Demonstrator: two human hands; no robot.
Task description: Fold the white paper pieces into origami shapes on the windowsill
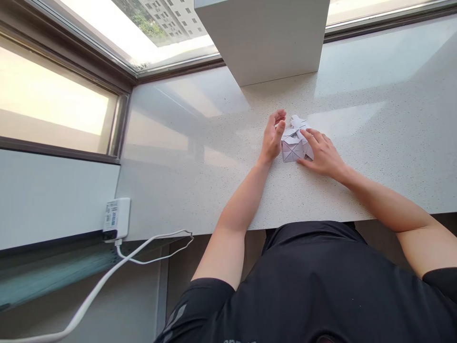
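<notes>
A white folded-paper model [293, 151] sits on the countertop, with crease lines across its boxy front and raised flaps at its back. My right hand [324, 156] grips it from the right: the fingertips rest on its upper part and the thumb lies at its lower front edge. Along the left side of the model stands my left hand [273, 136], palm turned inward. Its fingers are slightly curved and the thumb is apart from them, with nothing held. Whether the left palm touches the paper I cannot tell. Part of the model is hidden behind my right hand.
The speckled white countertop [200, 190] ends in a front edge close to my body. A white pillar [271, 43] rises behind the model. At the left, a white power adapter [123, 216] with a white cable [96, 293] lies by the counter's corner. Windows [53, 90] line the far sides.
</notes>
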